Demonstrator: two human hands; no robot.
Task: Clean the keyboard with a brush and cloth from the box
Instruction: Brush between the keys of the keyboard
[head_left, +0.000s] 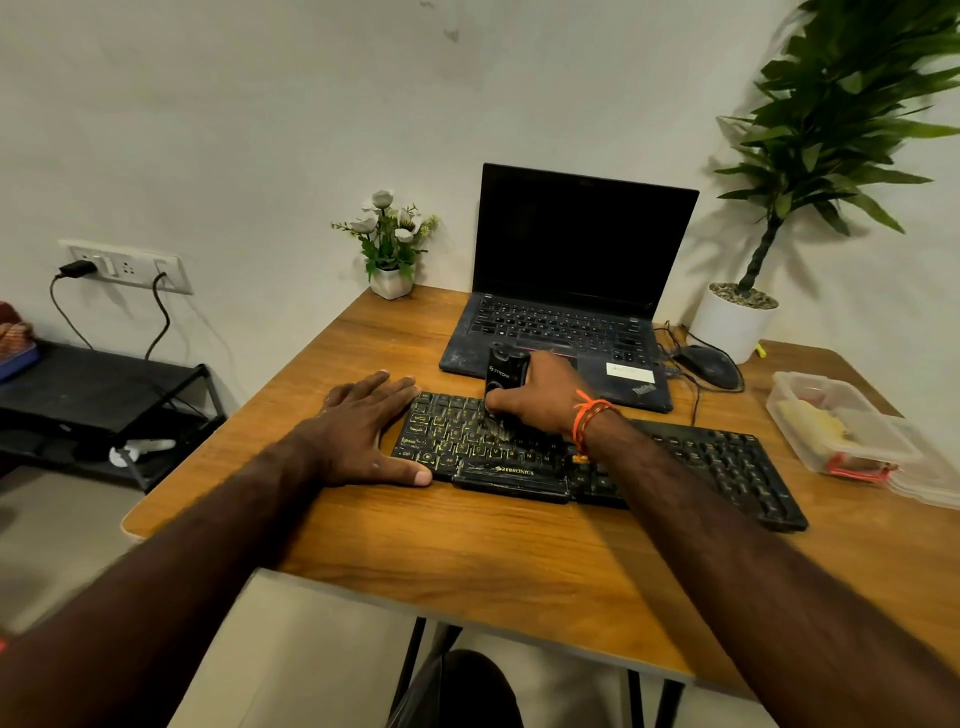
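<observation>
Black keyboard (670, 457) found lying across the wooden table (467, 551), near edge angled, right end nearer than left. Brush (506, 382) held upright over the left-centre keys, bristles down on the key rows; dust visible on that section. Right hand (545, 397) wrapped round the black brush body, fingers curled about it, thumb on the left face. Orange thread band (589, 421) noted at that wrist. Left hand (366, 428) laid flat on the table just left of the keyboard, fingers straight and slightly spread, thumb touching the keyboard's near left corner.

Clear plastic box (841, 431) at the right, lid off and lying under or beside it; contents indistinct, cloth not identifiable. Open laptop (566, 291) beyond the keyboard, screen dark. Mouse (709, 366) to its right. Small flower pot (392, 244) at the far left corner; tall potted plant (810, 156) at the far right.
</observation>
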